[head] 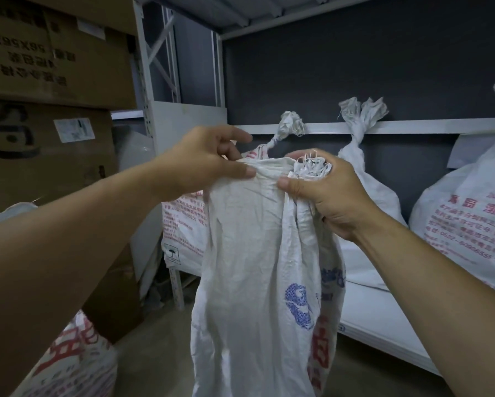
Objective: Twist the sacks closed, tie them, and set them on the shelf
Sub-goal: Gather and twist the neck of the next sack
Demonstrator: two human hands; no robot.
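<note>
A white woven sack (249,267) with blue and red print hangs in front of me, its mouth held up at chest height. My left hand (203,161) pinches the flat top edge of the mouth between thumb and fingers. My right hand (323,190) grips the bunched, frayed part of the mouth, fingers curled round it. Behind the held sack, a white metal shelf (383,313) carries tied sacks: one (183,224) with a knotted top partly hidden by the held sack, another (363,173) with a twisted neck, and a large one (464,213) at the right.
Stacked cardboard boxes (48,116) fill the left side beside the shelf's upright post (146,81). Another printed sack (77,362) stands on the floor at lower left. An upper shelf board (269,15) runs overhead. Bare concrete floor (160,353) lies below the held sack.
</note>
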